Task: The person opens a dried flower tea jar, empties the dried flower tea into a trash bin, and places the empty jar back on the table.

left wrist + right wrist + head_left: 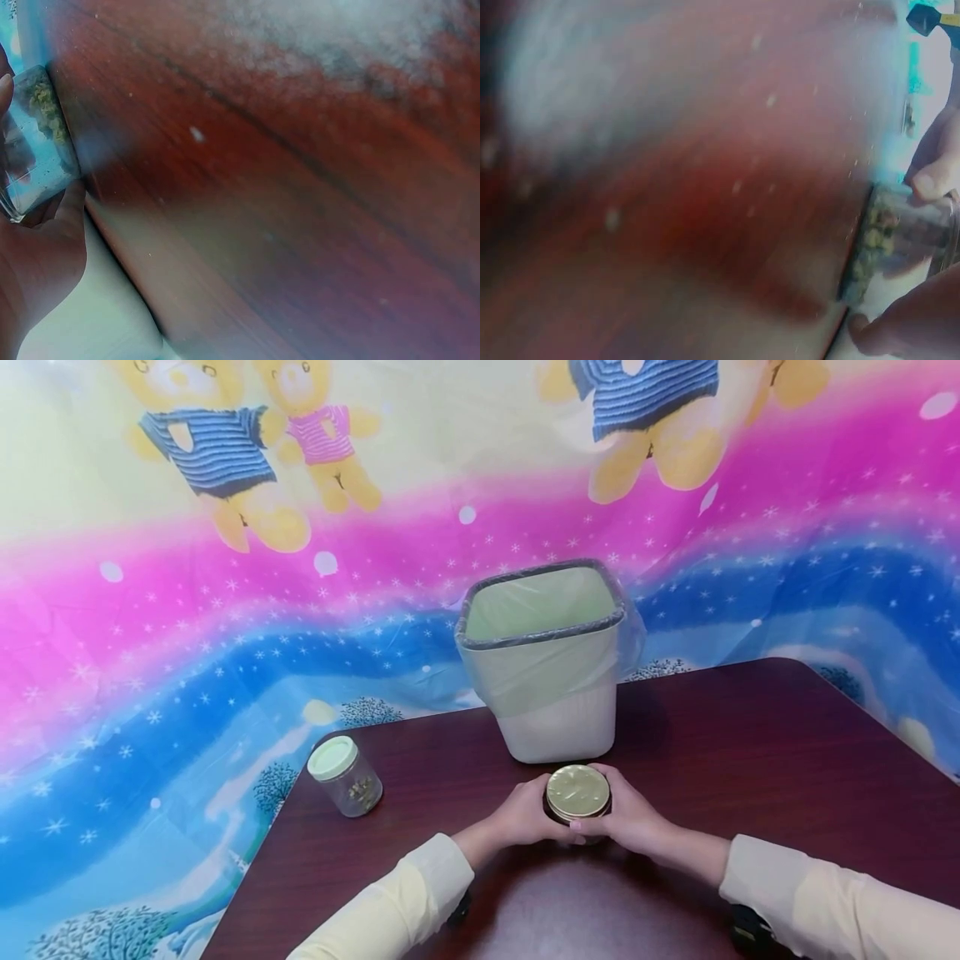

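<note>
A clear jar with a shiny gold top (577, 792) stands upright on the table between both hands. Yellow-green bits lie in its bottom, seen through the clear wall (45, 135) in the left wrist view and through the jar (900, 232) in the right wrist view. My left hand (522, 814) grips the jar's left side, while my right hand (637, 818) is wrapped around its right side. The thumbs come close together at the near side. Much of the jar's body is hidden by the hands in the head view.
Behind the jar stands a pale waste bin (551, 702) with a dark rim and a clear plastic liner. Another clear jar (348, 781) with a pale green lid and some small bits inside is near the left edge of the dark red-brown table (750, 743). A printed cloth (420, 552) hangs behind.
</note>
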`<state>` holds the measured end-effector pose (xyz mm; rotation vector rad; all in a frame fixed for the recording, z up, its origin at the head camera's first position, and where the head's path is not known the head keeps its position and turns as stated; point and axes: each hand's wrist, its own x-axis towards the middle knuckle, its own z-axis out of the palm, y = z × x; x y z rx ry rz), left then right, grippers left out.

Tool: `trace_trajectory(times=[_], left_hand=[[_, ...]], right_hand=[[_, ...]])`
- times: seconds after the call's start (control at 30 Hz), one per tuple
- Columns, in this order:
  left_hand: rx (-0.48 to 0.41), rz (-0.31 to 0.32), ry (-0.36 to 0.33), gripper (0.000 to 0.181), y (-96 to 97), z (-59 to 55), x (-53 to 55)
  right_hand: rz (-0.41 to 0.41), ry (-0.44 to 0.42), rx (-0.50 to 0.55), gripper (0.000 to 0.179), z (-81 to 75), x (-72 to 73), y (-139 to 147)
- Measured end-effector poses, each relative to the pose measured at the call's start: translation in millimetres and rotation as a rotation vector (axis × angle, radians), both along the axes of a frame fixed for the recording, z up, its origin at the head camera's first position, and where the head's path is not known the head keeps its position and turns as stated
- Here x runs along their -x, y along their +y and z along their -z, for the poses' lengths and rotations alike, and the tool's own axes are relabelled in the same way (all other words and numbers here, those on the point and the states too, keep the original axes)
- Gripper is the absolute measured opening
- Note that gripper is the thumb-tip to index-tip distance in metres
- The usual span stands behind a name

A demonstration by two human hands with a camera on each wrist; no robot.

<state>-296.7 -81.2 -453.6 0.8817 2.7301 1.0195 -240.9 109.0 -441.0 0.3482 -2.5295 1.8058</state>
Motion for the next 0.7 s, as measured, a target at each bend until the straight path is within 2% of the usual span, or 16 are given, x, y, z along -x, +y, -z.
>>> trace_trajectory(times=[0.2, 0.33, 0.53, 0.7], left_hand=[[-0.012, 0.001, -0.008, 0.078, 0.4, 0.4, -1.3], [-0.030, 0.014, -0.016, 0.081, 0.4, 1.0, -1.9], [-0.050, 0.034, -0.016, 0.083, 0.2, 2.0, -0.9], [-0.034, 0.002, -0.033, 0.077, 0.4, 0.7, -1.4]], right_hand=[[-0.101, 0.018, 0.005, 0.085, 0.1, 6.5, 9.3], [-0.140, 0.026, 0.014, 0.084, -2.1, 8.6, 13.6], [-0.179, 0.016, 0.064, 0.082, -7.9, 11.7, 18.0], [-0.173, 0.005, 0.052, 0.083, -13.5, 15.2, 24.5]])
